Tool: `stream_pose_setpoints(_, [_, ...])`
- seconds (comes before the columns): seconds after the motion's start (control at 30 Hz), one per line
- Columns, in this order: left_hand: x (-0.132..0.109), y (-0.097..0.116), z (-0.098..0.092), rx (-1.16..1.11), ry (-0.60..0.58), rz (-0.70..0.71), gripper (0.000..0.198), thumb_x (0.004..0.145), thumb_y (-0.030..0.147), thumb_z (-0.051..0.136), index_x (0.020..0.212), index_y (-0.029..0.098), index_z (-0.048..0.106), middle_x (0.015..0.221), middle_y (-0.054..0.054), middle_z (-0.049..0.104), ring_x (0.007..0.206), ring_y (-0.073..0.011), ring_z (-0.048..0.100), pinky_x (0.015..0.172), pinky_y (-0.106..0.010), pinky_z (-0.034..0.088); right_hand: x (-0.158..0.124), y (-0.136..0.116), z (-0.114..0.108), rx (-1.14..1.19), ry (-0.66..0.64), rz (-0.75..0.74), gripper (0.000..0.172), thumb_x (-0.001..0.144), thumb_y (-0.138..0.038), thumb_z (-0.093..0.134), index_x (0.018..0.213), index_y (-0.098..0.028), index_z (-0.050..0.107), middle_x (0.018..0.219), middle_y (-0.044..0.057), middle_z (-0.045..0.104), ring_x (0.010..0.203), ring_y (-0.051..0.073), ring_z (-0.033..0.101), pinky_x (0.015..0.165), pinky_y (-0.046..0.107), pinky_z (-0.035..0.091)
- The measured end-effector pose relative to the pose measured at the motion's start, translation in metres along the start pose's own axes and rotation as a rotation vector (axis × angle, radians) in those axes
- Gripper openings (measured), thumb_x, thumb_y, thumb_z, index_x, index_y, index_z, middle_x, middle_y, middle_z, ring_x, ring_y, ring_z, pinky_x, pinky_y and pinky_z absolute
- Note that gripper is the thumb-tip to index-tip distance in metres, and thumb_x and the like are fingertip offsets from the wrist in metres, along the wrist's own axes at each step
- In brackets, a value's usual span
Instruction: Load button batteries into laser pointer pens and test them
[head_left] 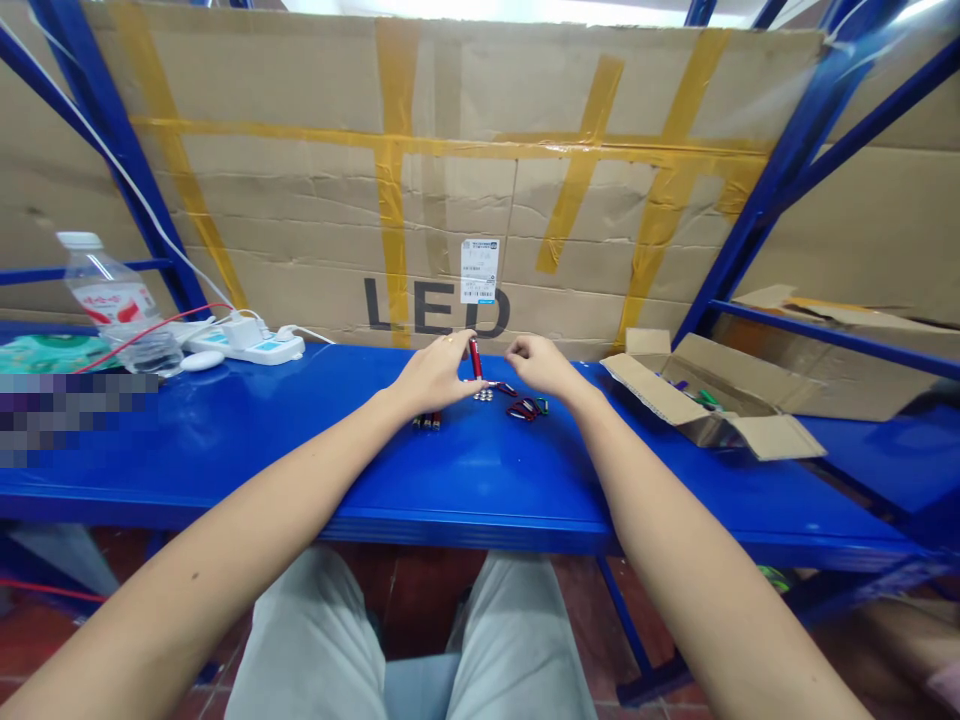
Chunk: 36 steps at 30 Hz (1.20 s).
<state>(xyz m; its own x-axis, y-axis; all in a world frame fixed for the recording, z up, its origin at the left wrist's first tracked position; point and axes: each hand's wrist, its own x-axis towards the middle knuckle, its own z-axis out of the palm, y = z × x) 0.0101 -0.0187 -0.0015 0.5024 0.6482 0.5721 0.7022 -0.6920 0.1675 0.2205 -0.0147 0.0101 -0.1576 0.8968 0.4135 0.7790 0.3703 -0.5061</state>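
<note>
By the left hand (439, 370), a red tube (475, 358) is held between thumb and fingers over the desk (480, 480). Its long axis is nearly upright, the top tipped slightly left and the lower end pointed down. The right hand (541, 365) is curled and narrow; whether anything is gripped cannot be told. Between and below them, silver discs (484, 395), clips (525, 408) and dark cylinders (427, 422) are laid out. The glossy blue surface is flanked by an open box (712, 400) at right, a power strip (262, 346) and bottle (120, 305) at left. It is backed by taped cardboard (300, 220) marked LED, framed by blue posts (757, 215).
</note>
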Motion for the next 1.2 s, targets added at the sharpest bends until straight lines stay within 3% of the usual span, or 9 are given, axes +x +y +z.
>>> stream_pose_setpoints(0.2, [-0.001,-0.001,0.004,-0.176,0.061,-0.066,0.076,0.077,0.043,0.072,0.141,0.018,0.040,0.103,-0.008,0.069,0.090,-0.0242,0.064,0.077,-0.035,0.049,-0.008,-0.004,-0.014,-0.295,-0.560,0.061,0.011,0.072,-0.025,0.067,0.071,-0.015,0.070,0.067,0.003,0.066,0.062,0.016,0.056,0.057,0.027,0.037])
stream_pose_setpoints(0.37, [0.000,-0.004,0.009,-0.250,0.070,-0.053,0.077,0.076,0.042,0.073,0.141,0.017,0.040,0.097,-0.007,0.068,0.081,-0.0213,0.062,0.075,-0.034,0.048,-0.012,-0.012,-0.010,-0.333,-0.644,0.122,0.010,0.065,-0.024,0.072,0.070,-0.016,0.070,0.069,0.004,0.068,0.062,0.018,0.060,0.057,0.028,0.040])
stream_pose_setpoints(0.53, [0.000,-0.003,0.008,-0.303,0.076,-0.023,0.077,0.076,0.041,0.073,0.140,0.018,0.040,0.096,-0.006,0.067,0.080,-0.0202,0.062,0.074,-0.033,0.047,-0.016,-0.019,-0.006,-0.291,-0.671,0.106,0.005,0.063,-0.018,0.067,0.061,-0.015,0.062,0.058,0.002,0.061,0.053,0.015,0.053,0.052,0.028,0.036])
stream_pose_setpoints(0.67, [0.000,-0.003,0.008,-0.329,0.098,-0.016,0.075,0.075,0.039,0.075,0.139,0.018,0.042,0.094,-0.005,0.067,0.079,-0.0197,0.061,0.073,-0.032,0.047,-0.016,-0.022,-0.008,-0.108,-0.497,0.020,0.015,0.074,-0.024,0.059,0.061,-0.017,0.055,0.053,0.000,0.054,0.049,0.012,0.045,0.049,0.027,0.032])
stream_pose_setpoints(0.77, [0.000,-0.004,0.010,-0.360,0.104,-0.034,0.074,0.074,0.038,0.075,0.137,0.017,0.043,0.091,-0.004,0.067,0.076,-0.0185,0.060,0.072,-0.032,0.047,-0.014,-0.020,-0.008,0.046,-0.313,0.025,0.017,0.083,-0.023,0.051,0.067,-0.018,0.050,0.060,0.003,0.060,0.054,0.013,0.052,0.051,0.026,0.036])
stream_pose_setpoints(0.9, [0.000,-0.005,0.012,-0.405,0.093,-0.065,0.072,0.075,0.039,0.075,0.136,0.017,0.044,0.089,-0.004,0.066,0.075,-0.0176,0.061,0.072,-0.031,0.047,-0.008,-0.016,0.000,0.454,-0.230,0.127,0.009,0.089,-0.019,0.046,0.081,-0.020,0.042,0.071,0.006,0.067,0.056,0.015,0.061,0.047,0.024,0.042])
stream_pose_setpoints(1.0, [0.000,-0.004,0.013,-0.436,0.075,-0.067,0.073,0.074,0.040,0.076,0.135,0.015,0.046,0.088,-0.003,0.066,0.074,-0.0169,0.060,0.071,-0.031,0.047,-0.001,-0.015,0.010,0.697,-0.064,0.187,0.012,0.092,-0.018,0.045,0.085,-0.023,0.036,0.062,-0.002,0.059,0.048,0.013,0.056,0.042,0.021,0.039])
stream_pose_setpoints(1.1, [0.001,-0.001,0.014,-0.514,0.067,-0.102,0.073,0.071,0.038,0.079,0.133,0.013,0.049,0.085,-0.002,0.064,0.072,-0.0158,0.059,0.070,-0.031,0.047,0.004,-0.012,0.020,0.776,0.112,0.251,0.012,0.094,-0.015,0.040,0.089,-0.024,0.035,0.056,-0.008,0.045,0.042,0.011,0.046,0.041,0.021,0.038])
stream_pose_setpoints(1.2, [0.003,0.004,0.014,-0.735,0.058,-0.247,0.072,0.072,0.028,0.078,0.134,0.011,0.047,0.076,0.001,0.060,0.067,-0.0144,0.057,0.064,-0.029,0.046,0.007,-0.009,0.026,0.793,0.172,0.318,0.010,0.094,-0.013,0.039,0.096,-0.023,0.039,0.057,-0.009,0.040,0.041,0.010,0.041,0.042,0.022,0.040])
